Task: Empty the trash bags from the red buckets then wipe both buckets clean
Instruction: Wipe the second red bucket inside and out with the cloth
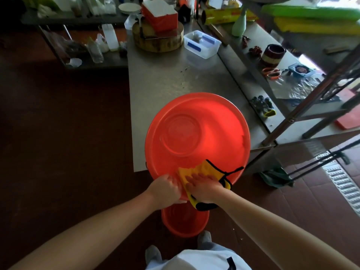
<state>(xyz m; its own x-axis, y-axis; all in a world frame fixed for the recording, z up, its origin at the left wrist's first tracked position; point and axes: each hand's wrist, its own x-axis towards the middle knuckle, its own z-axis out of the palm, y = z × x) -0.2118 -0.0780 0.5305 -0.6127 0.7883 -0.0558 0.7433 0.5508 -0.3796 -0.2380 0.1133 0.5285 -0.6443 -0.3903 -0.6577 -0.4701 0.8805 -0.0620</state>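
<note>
- Red plastic: the large red bucket (196, 133) is sitting tilted at the near edge of the steel table (165, 78), its mouth facing the person and its round base showing deep inside.
- The left hand (165, 190) is gripping the bucket's near rim, with the fingers curled over the edge.
- The right hand (204, 186) is pressing a yellow cloth (204, 168) with black trim flat against the inner wall just inside that rim; the fingers are lying fairly straight and spread on the cloth, not closed around it.
- Both hands are working just beside each other on the rim.
- A second red bucket (185, 221) is standing upright on the dark floor (58, 133) directly below the hands, beside the person's grey shoes (204, 238).
- Farther along the table, a clear plastic container (202, 44) with blue clips is standing beside a round wooden chopping block (157, 39), which is carrying a red-and-white box (159, 14).
- A pair of dark gloves (263, 106) is lying on the adjoining shelf to the right.
</note>
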